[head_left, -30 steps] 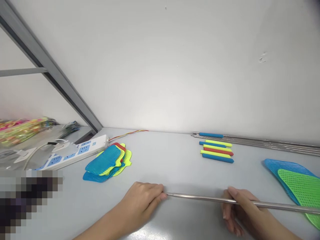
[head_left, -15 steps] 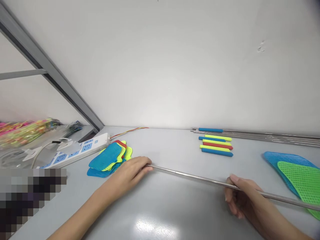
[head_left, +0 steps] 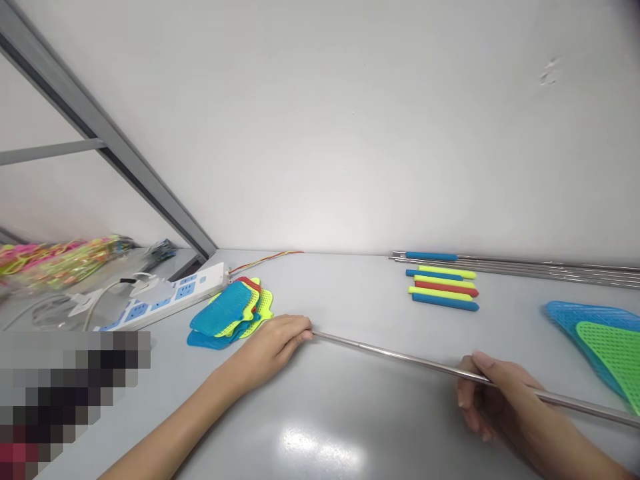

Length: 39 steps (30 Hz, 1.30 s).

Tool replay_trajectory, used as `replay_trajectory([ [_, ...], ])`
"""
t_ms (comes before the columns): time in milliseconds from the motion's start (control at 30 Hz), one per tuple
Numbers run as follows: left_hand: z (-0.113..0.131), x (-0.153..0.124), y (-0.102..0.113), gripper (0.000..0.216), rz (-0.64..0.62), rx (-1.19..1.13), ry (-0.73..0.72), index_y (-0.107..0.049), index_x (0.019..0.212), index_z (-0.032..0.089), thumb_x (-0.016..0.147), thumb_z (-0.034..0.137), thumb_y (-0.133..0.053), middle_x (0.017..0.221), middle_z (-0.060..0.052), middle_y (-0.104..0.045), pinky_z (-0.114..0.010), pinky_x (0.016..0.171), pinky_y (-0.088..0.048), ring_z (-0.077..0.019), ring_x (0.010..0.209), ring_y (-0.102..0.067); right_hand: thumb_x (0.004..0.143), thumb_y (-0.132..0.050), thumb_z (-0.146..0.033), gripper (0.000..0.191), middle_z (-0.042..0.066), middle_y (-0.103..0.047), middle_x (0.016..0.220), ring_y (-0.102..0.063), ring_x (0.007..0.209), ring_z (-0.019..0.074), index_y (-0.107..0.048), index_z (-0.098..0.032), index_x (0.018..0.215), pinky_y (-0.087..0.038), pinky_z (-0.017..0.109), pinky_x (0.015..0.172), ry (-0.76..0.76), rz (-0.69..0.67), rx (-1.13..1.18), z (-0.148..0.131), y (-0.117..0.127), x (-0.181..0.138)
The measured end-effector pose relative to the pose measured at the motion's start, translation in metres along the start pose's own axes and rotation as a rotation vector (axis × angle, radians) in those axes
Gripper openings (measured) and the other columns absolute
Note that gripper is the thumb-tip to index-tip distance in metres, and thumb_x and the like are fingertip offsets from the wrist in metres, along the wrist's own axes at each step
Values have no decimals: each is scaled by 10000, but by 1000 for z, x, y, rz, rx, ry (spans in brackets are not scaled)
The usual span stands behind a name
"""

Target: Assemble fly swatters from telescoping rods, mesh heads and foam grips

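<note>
A thin metal telescopic rod slants across the front of the table, running out of view at the right edge. Its narrow left end is pinched in the fingers of my left hand. My right hand is closed around the thicker section, thumb on top. Just behind my left hand is a pile of blue, yellow and red perforated fly swatter heads. Beyond my right hand several blue, yellow and red handle sleeves lie side by side.
Along the wall lies a bundle of metal rods, one with a blue sleeve. Larger green and blue mesh pieces rest at right. A white power strip with cables and bagged colourful items are at left.
The whole view has shifted slightly, so the table items appear a little further right. Both hands keep their hold on the rod, with little change in pose.
</note>
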<state>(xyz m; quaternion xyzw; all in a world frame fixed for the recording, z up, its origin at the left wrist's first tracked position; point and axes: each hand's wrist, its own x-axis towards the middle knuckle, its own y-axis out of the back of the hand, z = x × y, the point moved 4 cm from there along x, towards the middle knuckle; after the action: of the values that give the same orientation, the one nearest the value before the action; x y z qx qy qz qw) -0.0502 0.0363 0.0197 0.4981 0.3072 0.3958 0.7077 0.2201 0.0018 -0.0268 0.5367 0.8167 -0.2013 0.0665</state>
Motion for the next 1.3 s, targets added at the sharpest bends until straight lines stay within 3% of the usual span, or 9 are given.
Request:
replay_trajectory([
  [767,11,-5,-7,228,25,-91,-16,-384,674,188,857,255,-266,614,39,-412,-214,552,-299,-92,559,-395,784,-314,-452,467,37,-465,460,-432,431,132,-551,-155,512,-339,250,401,45,95,206,-1,4,-1],
  [1067,7,-5,-6,235,29,-36,-58,-393,658,184,853,230,-269,609,29,-413,-219,547,-294,-98,559,-391,786,-260,-511,505,39,-504,477,-453,449,137,-531,-161,543,-348,271,459,99,-91,37,2,-6,-4],
  [1300,8,-5,-2,254,80,1,-94,-407,650,187,847,212,-250,594,17,-419,-231,553,-303,-112,546,-390,755,-267,-565,508,53,-533,507,-470,439,138,-503,-163,552,-340,271,446,66,-141,-5,6,-5,-2],
])
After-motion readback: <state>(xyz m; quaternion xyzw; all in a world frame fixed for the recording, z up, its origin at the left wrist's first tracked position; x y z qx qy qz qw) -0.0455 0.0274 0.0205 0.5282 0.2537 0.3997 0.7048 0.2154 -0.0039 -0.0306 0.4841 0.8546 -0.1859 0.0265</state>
